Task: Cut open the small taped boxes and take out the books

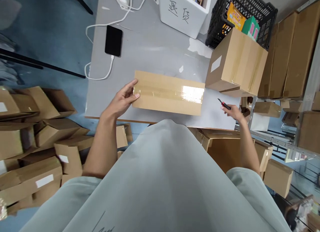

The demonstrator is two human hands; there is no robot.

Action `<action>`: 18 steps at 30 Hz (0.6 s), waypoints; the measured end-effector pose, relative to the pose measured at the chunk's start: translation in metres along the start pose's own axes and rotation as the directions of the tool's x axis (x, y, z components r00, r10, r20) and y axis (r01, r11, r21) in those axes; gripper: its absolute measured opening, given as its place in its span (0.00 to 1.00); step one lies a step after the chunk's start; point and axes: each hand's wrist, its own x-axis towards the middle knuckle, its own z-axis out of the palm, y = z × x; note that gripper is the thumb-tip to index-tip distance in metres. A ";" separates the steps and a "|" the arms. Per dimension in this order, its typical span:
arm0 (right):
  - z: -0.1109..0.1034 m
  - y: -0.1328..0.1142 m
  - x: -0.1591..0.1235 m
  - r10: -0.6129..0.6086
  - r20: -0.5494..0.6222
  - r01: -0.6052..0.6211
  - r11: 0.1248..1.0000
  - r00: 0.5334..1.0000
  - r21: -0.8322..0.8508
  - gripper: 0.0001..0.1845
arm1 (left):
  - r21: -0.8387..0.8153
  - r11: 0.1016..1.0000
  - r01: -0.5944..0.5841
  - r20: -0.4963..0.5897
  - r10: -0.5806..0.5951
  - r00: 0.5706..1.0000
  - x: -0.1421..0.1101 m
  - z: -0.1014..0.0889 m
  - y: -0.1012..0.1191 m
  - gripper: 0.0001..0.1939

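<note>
A long cardboard box [165,93], with clear tape along its top, lies near the front edge of the grey table [150,52]. My left hand [122,97] grips its left end, thumb on top and fingers at the far side. To the right of the box, my right hand [233,112] is closed around a utility knife [225,106] with a red and black handle. The knife's blade points up and left, apart from the box. Just beyond that hand stands a larger taped cardboard box [237,65] with a white label.
A black phone [113,41] on a white cable lies at the left. At the back stand a white bin [182,15] with handwriting and a black crate [265,12] holding small boxes. Cardboard boxes [32,175] pile up at left; an open carton [222,148] sits below the table edge.
</note>
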 end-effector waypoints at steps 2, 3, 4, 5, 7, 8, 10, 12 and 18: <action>0.053 0.000 0.009 -0.002 -0.030 0.006 0.993 1.000 0.119 0.33 | 0.017 1.000 -0.003 0.012 0.003 1.000 0.000 -0.005 -0.001 0.52; 0.083 -0.003 0.012 -0.009 -0.026 0.013 0.987 1.000 0.163 0.35 | 0.026 1.000 -0.007 0.013 0.007 1.000 -0.001 -0.009 -0.002 0.53; 0.112 -0.008 0.014 -0.016 -0.018 0.019 0.980 1.000 0.198 0.38 | 0.037 0.999 -0.011 0.003 0.011 1.000 -0.001 -0.013 -0.003 0.54; 0.139 -0.014 0.015 -0.023 -0.010 0.025 0.973 1.000 0.230 0.39 | 0.046 0.999 -0.015 -0.026 0.016 1.000 -0.002 -0.018 -0.006 0.54; 0.180 -0.028 0.012 -0.038 -0.004 0.038 0.958 0.999 0.285 0.41 | 0.052 0.998 -0.023 -0.131 0.029 0.991 -0.005 -0.032 -0.013 0.53; 0.193 -0.034 0.009 -0.047 -0.008 0.047 0.950 0.999 0.308 0.41 | 0.047 0.999 -0.025 -0.192 0.033 0.981 -0.006 -0.040 -0.018 0.52; 0.201 -0.044 -0.001 -0.060 -0.030 0.067 0.936 0.998 0.345 0.41 | 0.027 0.999 -0.017 -0.281 0.024 0.959 -0.008 -0.056 -0.029 0.50; 0.190 -0.049 -0.016 -0.075 -0.080 0.099 0.925 0.994 0.367 0.40 | 0.018 1.000 0.008 -0.281 -0.002 0.960 -0.005 -0.063 -0.043 0.49; 0.104 -0.052 -0.068 -0.121 -0.391 0.205 0.962 0.912 0.180 0.34 | 0.024 0.996 0.084 -0.012 -0.084 0.996 0.032 0.014 -0.080 0.64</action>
